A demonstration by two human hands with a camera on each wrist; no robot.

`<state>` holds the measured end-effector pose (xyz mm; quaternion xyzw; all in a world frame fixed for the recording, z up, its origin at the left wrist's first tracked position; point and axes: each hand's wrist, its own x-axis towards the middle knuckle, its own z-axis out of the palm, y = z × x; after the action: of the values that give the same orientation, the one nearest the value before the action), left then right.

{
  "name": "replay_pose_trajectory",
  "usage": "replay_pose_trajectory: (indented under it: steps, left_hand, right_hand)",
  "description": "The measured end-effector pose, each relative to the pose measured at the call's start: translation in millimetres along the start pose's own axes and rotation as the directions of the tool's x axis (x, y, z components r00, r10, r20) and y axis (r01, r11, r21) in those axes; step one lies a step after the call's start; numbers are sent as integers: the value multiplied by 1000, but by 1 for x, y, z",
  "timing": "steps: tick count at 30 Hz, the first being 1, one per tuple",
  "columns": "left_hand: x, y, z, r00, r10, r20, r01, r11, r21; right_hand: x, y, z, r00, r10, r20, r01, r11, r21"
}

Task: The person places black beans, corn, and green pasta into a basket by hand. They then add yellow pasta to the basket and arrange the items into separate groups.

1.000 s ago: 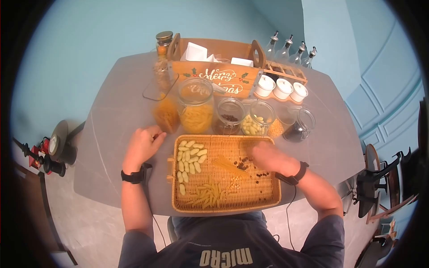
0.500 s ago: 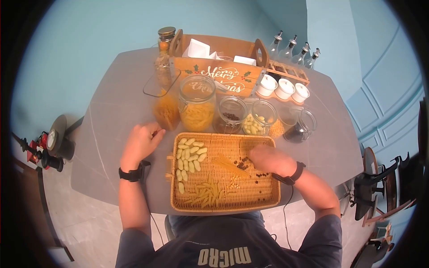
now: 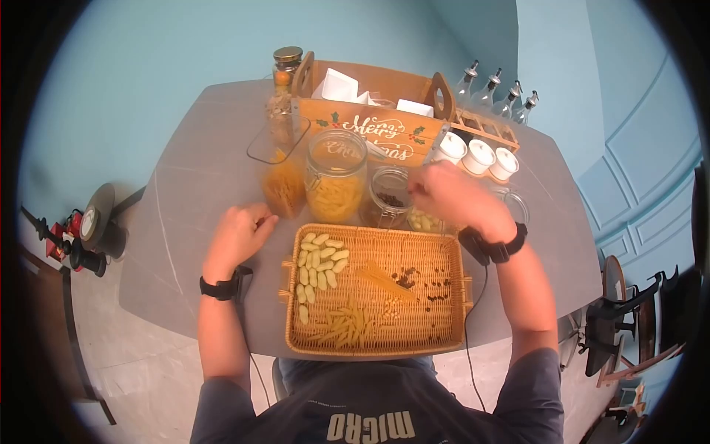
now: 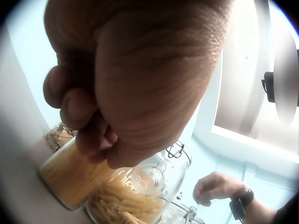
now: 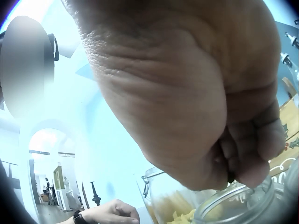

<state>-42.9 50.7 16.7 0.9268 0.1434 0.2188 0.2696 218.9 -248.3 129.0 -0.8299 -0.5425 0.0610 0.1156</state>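
Note:
My right hand [image 3: 455, 194] is raised over the jars behind the tray, beside the open glass jar of dark beans [image 3: 390, 200]. In the right wrist view its thumb and curled fingers come together on a small dark bean [image 5: 231, 178], mostly hidden by the fingertips. The wicker tray [image 3: 425, 325] holds peanuts [image 3: 322, 259], penne [image 3: 345, 324], spaghetti [image 3: 384, 280], pale kernels [image 3: 392, 307] and dark beans [image 3: 438, 284], some in short rows at the right. My left hand [image 3: 238, 233] rests on the table left of the tray, fingers loosely curled, holding nothing.
Behind the tray stand a container of spaghetti [image 3: 283, 189], a big penne jar [image 3: 335, 194] and a peanut jar [image 3: 423, 222] partly covered by my right hand. Farther back are a wooden crate [image 3: 355, 122], white lidded pots [image 3: 481, 157] and glass oil bottles [image 3: 484, 98].
My right hand has lifted from the right side of the tray and moved up and away over the jars, uncovering rows of dark beans. The left hand has stayed put.

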Motion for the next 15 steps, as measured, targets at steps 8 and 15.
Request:
replay_pose_trajectory:
  steps: [8, 15]
  left_hand:
    - [-2, -7, 3, 999, -36, -14, 36, 999, -19]
    - [-1, -9, 5, 999, 37, -36, -37, 999, -15]
  right_hand:
    - [3, -14, -1, 971, -40, -234, 49, 998, 30]
    - [-36, -3, 41, 992, -31, 123, 39, 997, -71]
